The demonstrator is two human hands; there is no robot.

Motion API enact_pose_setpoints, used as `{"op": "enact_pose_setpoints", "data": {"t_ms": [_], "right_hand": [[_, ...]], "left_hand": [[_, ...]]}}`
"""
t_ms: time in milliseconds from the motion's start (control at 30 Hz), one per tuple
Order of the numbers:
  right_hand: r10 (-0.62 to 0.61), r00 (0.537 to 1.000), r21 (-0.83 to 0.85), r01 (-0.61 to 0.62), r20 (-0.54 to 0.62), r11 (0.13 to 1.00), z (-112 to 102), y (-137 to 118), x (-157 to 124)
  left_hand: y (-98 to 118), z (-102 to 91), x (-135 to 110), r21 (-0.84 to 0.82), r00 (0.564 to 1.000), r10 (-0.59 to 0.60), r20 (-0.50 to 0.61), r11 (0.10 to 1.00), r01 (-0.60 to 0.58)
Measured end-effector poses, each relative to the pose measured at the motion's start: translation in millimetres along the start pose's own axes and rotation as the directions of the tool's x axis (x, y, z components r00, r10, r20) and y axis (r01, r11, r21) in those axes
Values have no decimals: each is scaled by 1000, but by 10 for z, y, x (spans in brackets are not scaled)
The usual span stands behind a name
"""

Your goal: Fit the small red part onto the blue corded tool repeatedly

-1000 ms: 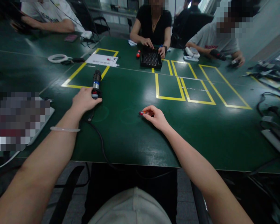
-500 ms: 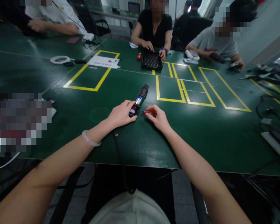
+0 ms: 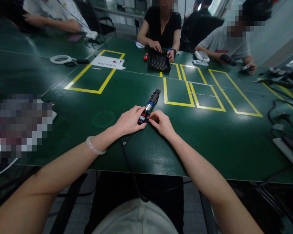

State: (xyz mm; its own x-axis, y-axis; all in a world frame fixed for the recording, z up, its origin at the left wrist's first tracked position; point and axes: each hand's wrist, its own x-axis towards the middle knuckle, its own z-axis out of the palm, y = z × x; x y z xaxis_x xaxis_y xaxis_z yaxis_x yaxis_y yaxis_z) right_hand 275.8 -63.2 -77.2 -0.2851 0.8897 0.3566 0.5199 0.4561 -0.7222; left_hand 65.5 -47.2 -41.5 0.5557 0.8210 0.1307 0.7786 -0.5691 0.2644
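Observation:
A long black tool body [image 3: 150, 104], like an opened electric screwdriver with a silver and blue cylinder inside, lies slanted on the green table. My left hand [image 3: 130, 121] is closed around its near end, thumb and fingers on either side. At the right of that end, my right hand [image 3: 163, 124] pinches a small red part [image 3: 150, 118]. This part reaches the tool's side, but whether it is seated there I cannot tell, since fingers hide much of it. A thin black strap or cable [image 3: 128, 156] hangs over the table's near edge between my forearms.
Across the table a person's hands [image 3: 156, 46] rest at a black tray [image 3: 158, 69], beside a small red object [image 3: 146, 57]. Yellow tape rectangles [image 3: 179, 104] mark the tabletop. A white sheet [image 3: 107, 62] and a coiled white cable [image 3: 60, 59] lie at left; dark cables [image 3: 271, 113] run along the right.
My right hand has moved slightly left, bringing the small red part from beside the tool up against it. The tool and my left hand have shifted slightly right in view.

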Motion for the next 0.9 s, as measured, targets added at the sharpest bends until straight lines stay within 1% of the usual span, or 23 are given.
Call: {"op": "enact_pose_setpoints", "data": {"t_ms": [100,233,467,600,767,900], "right_hand": [[-17,1000,-32,17,-5,999,-3,5,-6],[-53,998,-27,52,-35,998,-9,30,-6],[-108,994,-57,107,-15,993,-11,31,-22],[-95,995,-38,94,-25,995,-26,13,-27],[-75,996,2,75,-53,997,-49,-36,-43],[-74,997,53,75,-16,996,-71,-73,-61]], "left_hand": [[17,12,-5,24,1000,2,1,1000,-2],[40,17,-14,48,1000,-13,-2,999,13],[114,4,-19,81,999,-34,-21,996,35],[185,14,-2,100,997,-61,-48,993,66],[214,30,36,144,989,-131,-69,980,140],[193,37,51,162,987,-145,-68,975,154]]}}
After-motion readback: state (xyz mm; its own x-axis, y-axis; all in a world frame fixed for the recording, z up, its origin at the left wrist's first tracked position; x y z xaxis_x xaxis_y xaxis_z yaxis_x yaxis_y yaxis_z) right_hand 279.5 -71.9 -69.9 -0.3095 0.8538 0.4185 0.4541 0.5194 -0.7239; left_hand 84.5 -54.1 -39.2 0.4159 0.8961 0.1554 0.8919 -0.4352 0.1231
